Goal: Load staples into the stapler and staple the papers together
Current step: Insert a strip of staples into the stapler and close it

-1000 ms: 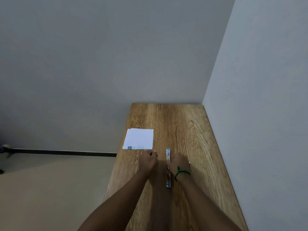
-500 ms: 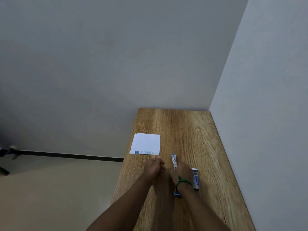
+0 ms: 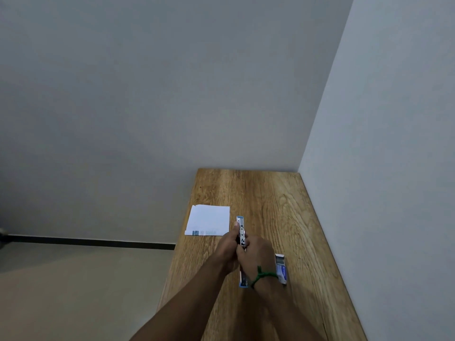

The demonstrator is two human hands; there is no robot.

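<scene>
Closing the gap seen half a second ago, the left hand [image 3: 227, 244] has come across to the stapler [image 3: 241, 230] and now meets the right hand [image 3: 256, 253] over it. Both sets of fingers [image 3: 234, 233] are curled round the stapler's metal middle, apparently gripping it, though the small view hides whether any staples are pinched there. The stapler's far end pokes out beyond the knuckles; its near blue end shows under the right wrist, by a green band [image 3: 263, 276]. Left of the stapler lie the papers [image 3: 209, 219], flat on the wooden surface [image 3: 270, 198]. Right of the stapler sits an open staple box [image 3: 281, 268].
</scene>
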